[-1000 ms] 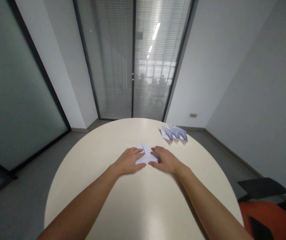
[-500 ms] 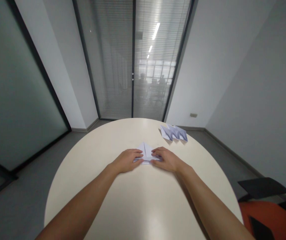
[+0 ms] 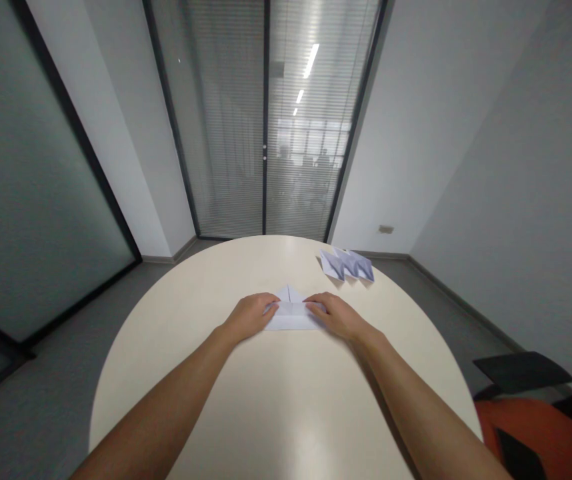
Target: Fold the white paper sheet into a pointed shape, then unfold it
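A red-seated chair [image 3: 559, 433] stands beside the round cream table [image 3: 266, 393].

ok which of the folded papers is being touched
The folded white paper between the left hand and right hand; the other papers lie grouped, untouched, near the far right edge of the table.

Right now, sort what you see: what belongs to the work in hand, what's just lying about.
In use:
white paper, touched by the left hand and right hand
round table beneath it

Apparently lying about:
folded papers, table's far right
red chair
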The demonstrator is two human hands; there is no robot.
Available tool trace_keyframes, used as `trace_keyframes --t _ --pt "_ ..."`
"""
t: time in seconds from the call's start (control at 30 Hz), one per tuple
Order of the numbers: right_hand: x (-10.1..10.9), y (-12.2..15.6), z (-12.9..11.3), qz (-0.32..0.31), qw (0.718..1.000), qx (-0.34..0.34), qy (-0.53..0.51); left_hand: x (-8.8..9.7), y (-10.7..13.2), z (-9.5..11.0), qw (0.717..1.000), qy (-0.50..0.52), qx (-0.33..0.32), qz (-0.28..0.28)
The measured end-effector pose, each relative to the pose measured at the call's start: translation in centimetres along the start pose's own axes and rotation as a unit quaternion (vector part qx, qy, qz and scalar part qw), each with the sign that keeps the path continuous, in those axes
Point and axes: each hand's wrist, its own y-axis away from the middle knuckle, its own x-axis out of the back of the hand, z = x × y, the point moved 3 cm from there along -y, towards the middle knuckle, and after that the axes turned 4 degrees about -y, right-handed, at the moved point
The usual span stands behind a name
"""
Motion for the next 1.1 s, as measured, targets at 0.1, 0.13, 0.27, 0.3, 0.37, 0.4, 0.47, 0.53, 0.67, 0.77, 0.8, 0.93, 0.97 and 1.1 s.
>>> trace_keyframes --t 0.1,0.13,0.27,0.3,0.37,0.4,0.47,0.53,0.67,0.77,0.8,0.93,0.97,1.1 --pt "-0.3 -0.1 0.2 0.013 1.000 -0.009 0.022 -0.2 -0.1 0.0 1.000 -0.004 0.004 0.004" --pt "-0.4 -0.1 0.2 0.016 0.999 -0.010 0.030 -0.4 -0.1 0.0 1.000 -0.008 0.006 0.006" --pt "-0.7 -0.2 -0.1 0.032 0.998 -0.012 0.059 -0.9 -0.1 0.1 0.999 -0.034 0.015 0.019" --pt "-0.8 -0.2 -0.2 0.034 0.997 -0.011 0.064 -1.0 -0.1 0.1 0.999 -0.042 0.016 0.022" --pt "-0.9 -0.3 -0.3 0.037 0.996 -0.005 0.075 -1.1 -0.1 0.2 0.998 -0.057 0.021 0.022" --pt "-0.9 -0.3 -0.3 0.040 0.996 0.001 0.083 -1.2 -0.1 0.3 0.997 -0.064 0.024 0.021" --pt "-0.9 -0.4 -0.3 0.048 0.993 0.016 0.105 -1.2 -0.1 0.4 0.996 -0.078 0.029 0.021" --pt "-0.8 -0.5 -0.6 0.060 0.989 0.031 0.135 -1.3 -0.2 0.6 0.995 -0.092 0.028 0.029" --pt "-1.5 -0.5 -2.2 0.042 0.984 0.068 0.160 -1.3 -0.4 1.0 0.990 -0.131 0.021 0.053" --pt "-2.8 -0.2 -3.9 -0.019 0.988 0.116 0.102 -1.1 -0.5 1.2 0.988 -0.142 0.030 0.058" --pt "-3.3 -0.1 -4.3 -0.046 0.988 0.122 0.083 -1.1 -0.5 1.3 0.988 -0.142 0.034 0.058" --pt "-4.6 0.3 -4.1 -0.101 0.992 0.065 0.038 -1.1 -0.5 1.7 0.990 -0.130 0.038 0.041" --pt "-4.6 0.3 -3.9 -0.106 0.992 0.056 0.031 -1.2 -0.5 1.9 0.991 -0.124 0.034 0.030" --pt "-4.4 0.3 -3.0 -0.104 0.993 0.045 0.031 -1.9 -0.3 2.8 0.995 -0.102 0.021 -0.004"
